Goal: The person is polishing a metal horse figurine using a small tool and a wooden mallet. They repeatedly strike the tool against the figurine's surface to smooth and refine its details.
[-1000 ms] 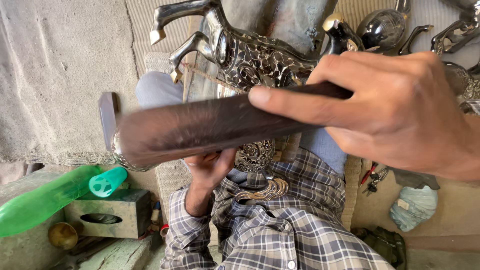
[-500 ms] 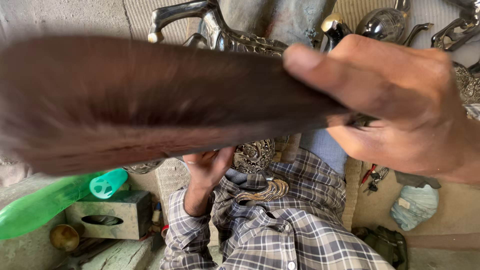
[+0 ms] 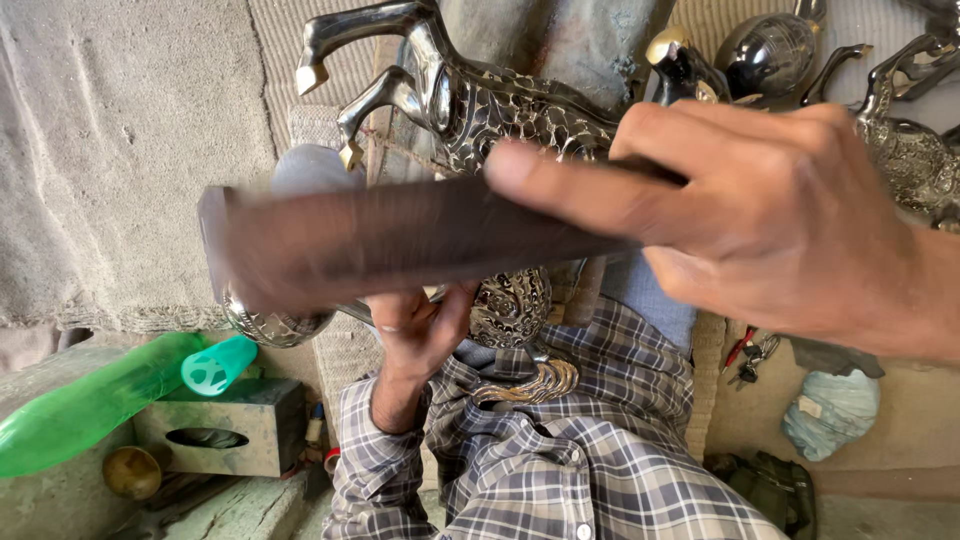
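The right hand (image 3: pixel 790 220) has its grip shut around a dark flat file (image 3: pixel 400 240); the left hand (image 3: pixel 415 330) steadies the engraved metal horse (image 3: pixel 500 110) from beneath, its grip hidden.

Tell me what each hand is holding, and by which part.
Right hand grips a dark flat tool by its right end. Left hand holds the metal horse figure from underneath.
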